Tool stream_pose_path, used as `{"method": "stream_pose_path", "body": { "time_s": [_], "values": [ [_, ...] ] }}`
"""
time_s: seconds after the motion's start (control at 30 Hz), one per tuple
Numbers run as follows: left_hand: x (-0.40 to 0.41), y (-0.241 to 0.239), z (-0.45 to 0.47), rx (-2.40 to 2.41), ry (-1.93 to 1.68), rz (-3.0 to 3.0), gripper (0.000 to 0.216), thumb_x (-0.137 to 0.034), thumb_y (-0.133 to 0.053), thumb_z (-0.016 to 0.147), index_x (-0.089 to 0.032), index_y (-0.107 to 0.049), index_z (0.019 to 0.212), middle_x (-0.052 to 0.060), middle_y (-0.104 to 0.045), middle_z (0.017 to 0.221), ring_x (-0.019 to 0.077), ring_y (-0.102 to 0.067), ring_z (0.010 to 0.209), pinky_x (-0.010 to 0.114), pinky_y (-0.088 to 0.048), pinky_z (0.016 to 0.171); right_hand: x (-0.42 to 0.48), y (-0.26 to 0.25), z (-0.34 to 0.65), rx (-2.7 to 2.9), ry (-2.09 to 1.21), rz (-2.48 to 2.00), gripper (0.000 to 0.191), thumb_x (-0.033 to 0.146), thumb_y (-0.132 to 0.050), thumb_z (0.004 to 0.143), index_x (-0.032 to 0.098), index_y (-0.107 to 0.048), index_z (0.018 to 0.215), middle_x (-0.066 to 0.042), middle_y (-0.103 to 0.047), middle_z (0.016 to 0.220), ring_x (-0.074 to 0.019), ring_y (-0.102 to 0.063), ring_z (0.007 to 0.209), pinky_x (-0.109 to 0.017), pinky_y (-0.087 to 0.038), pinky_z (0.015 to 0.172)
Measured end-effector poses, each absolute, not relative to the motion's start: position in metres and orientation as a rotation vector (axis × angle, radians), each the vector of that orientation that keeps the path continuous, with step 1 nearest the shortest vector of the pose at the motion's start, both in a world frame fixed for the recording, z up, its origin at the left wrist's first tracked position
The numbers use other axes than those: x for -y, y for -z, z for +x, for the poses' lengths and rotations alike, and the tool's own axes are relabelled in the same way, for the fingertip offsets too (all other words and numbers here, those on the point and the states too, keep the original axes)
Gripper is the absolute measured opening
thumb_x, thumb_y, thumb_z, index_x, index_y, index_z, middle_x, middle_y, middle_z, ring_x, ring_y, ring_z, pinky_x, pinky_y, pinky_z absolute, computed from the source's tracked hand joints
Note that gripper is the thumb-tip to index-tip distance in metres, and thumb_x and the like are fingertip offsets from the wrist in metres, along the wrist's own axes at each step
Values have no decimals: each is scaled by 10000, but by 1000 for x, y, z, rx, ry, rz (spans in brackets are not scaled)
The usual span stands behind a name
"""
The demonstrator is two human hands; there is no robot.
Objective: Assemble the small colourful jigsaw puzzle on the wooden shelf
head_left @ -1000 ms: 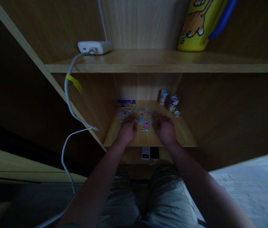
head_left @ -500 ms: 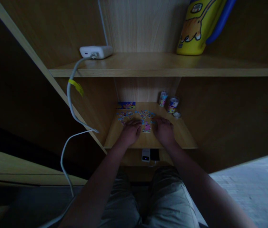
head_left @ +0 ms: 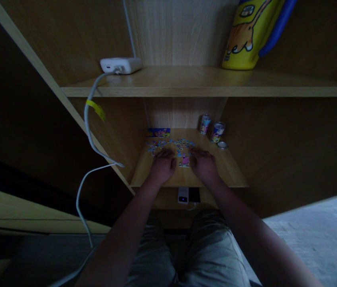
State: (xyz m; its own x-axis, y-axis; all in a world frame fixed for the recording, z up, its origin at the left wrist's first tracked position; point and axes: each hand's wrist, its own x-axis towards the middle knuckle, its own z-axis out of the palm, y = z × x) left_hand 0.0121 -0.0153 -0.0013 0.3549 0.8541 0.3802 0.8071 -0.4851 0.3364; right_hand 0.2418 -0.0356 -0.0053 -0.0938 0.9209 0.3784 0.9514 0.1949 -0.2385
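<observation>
Loose jigsaw pieces (head_left: pixel 159 144) lie scattered on a small wooden desk surface (head_left: pixel 231 171). A partly joined pink patch of puzzle (head_left: pixel 184 160) sits between my hands. My left hand (head_left: pixel 162 165) rests on the desk just left of it, fingers curled down among the pieces. My right hand (head_left: pixel 204 164) lies just right of the patch, fingers bent and touching the pieces near it. What the fingertips hold, if anything, is too dark and small to make out. A printed picture card (head_left: pixel 158 132) leans at the back of the desk.
Two small printed cans (head_left: pixel 211 127) and a round lid (head_left: pixel 222 144) stand at the back right. On the upper shelf (head_left: pixel 186 85) rest a white charger (head_left: pixel 121 64) with a hanging cable (head_left: pixel 88 127) and a yellow cartoon bag (head_left: pixel 250 34). A small device (head_left: pixel 183 194) glows under the desk edge.
The view tilted slightly, so the shelf sits lower in the frame. Both hands drew closer to the pink puzzle patch, the right one sliding a little left.
</observation>
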Motion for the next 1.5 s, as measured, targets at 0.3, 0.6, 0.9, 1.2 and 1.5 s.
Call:
{"method": "stream_pose_path", "body": {
  "time_s": [0.3,0.6,0.9,1.2,1.5],
  "values": [
    [16,7,11,-1306,-728,2669,393,-384,-526,1150,-237,-723,1456,98,-673,1627,312,-507,1608,537,-338,1376,41,5,239,1982,169,-1859,377,330,-604,1070,228,-805,1373,-201,-760,1332,-387,-631,1218,-505,-483,1032],
    [17,7,13,-1479,-621,2695,522,-470,-505,1153,-176,-672,1550,129,-654,1650,343,-505,1612,534,-347,1390,30,11,241,2100,168,-1748,459,298,-493,1124,116,-731,1472,-202,-764,1364,-322,-618,1288,-445,-377,1209],
    [22,-3,13,-1258,-801,2707,316,-340,-558,1133,-200,-756,1336,126,-732,1494,299,-625,1450,516,-432,1320,36,6,239,2015,192,-1801,429,308,-500,1114,136,-752,1416,-202,-751,1348,-328,-615,1276,-454,-399,1170],
    [32,-11,16,-1247,-661,2618,274,-293,-579,1125,-223,-741,916,67,-775,923,233,-716,881,373,-557,858,42,-5,234,1913,185,-2008,398,359,-487,1127,110,-760,1275,-214,-776,1243,-314,-713,1126,-380,-519,970],
    [30,-10,14,-1259,-680,2603,218,-287,-599,1110,-234,-761,974,58,-789,938,236,-734,900,367,-567,872,44,-12,230,2026,75,-2102,477,418,-429,1168,168,-832,1107,-163,-852,1087,-258,-820,932,-315,-551,846]
  ]
}}
